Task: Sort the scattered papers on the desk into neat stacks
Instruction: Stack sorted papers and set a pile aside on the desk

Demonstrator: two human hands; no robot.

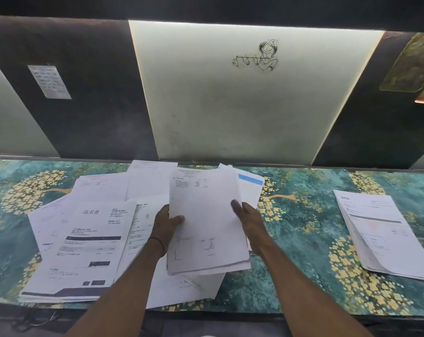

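Over desk [303, 251] centre, left hand [166, 226] and right hand [251, 221] each grip the white printed-paper bundle [206, 227] by its edges, likely squaring it.

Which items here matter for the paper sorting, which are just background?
Job: sheaf gripped by left hand and right hand; scattered papers at left; stack at right.
Background: flute-player drawing, small note, colourful pictures, all on the wall.

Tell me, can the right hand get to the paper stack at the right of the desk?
Probably yes: only bare desk lies between the right hand and the paper stack. But it grips the held bundle with the left hand, so it must let go first.
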